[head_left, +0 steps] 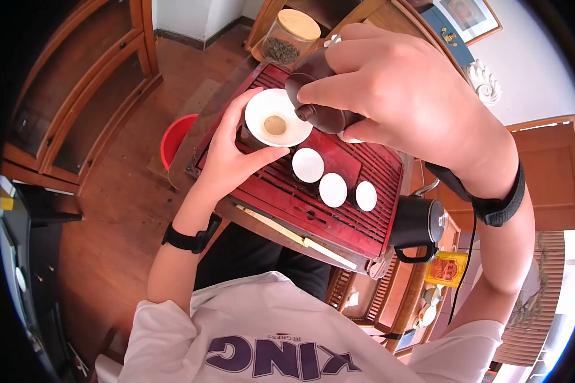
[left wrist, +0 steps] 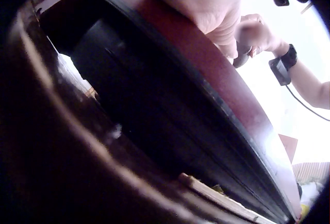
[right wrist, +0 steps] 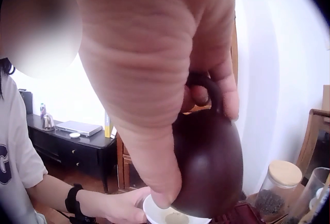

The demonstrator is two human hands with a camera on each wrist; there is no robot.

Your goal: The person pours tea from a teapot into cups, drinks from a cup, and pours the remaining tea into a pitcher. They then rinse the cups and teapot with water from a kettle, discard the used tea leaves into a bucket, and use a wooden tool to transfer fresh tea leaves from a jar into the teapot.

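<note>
In the head view my right hand (head_left: 406, 92) grips a dark brown teapot (head_left: 326, 96) by its handle, tilted with the spout side over a wide bowl. My left hand (head_left: 227, 159) holds that bowl (head_left: 255, 121), white inside with a little pale liquid, thumb and fingers around its sides. The right wrist view shows the teapot (right wrist: 209, 167) close above the bowl's rim (right wrist: 154, 213), with fingers through the looped handle. Three small white cups (head_left: 308, 165) stand in a row on the red slatted tea tray (head_left: 281, 191). The left wrist view shows mostly the tray's underside.
A glass jar (head_left: 281, 48) with a wooden lid holds dark leaves behind the tray. At the tray's right end stands a black kettle (head_left: 418, 223), with a yellow tin (head_left: 446, 268) beyond. A red bucket (head_left: 176, 137) is left of the table.
</note>
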